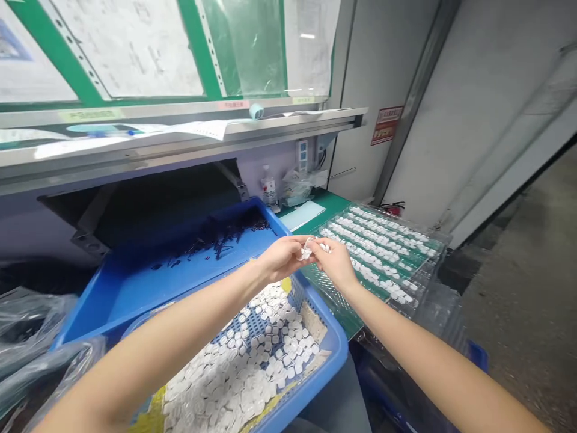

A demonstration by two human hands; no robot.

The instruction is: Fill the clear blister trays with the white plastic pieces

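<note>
Left hand [288, 255] and right hand [332, 257] meeting at frame center, fingers closed on small white pieces [307, 251], blue basket [339, 340] of more at bottom center, clear tray [417, 273] at right.

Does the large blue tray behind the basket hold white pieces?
No, only dark pieces show in the large blue tray, while many white pieces lie in the basket in front of it.

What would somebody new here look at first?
Probably the heap of small white square plastic-looking pieces in the blue basket with holes, down in front. Next, the two bare hands, left and right, pinching similar pieces above its far edge.
</note>
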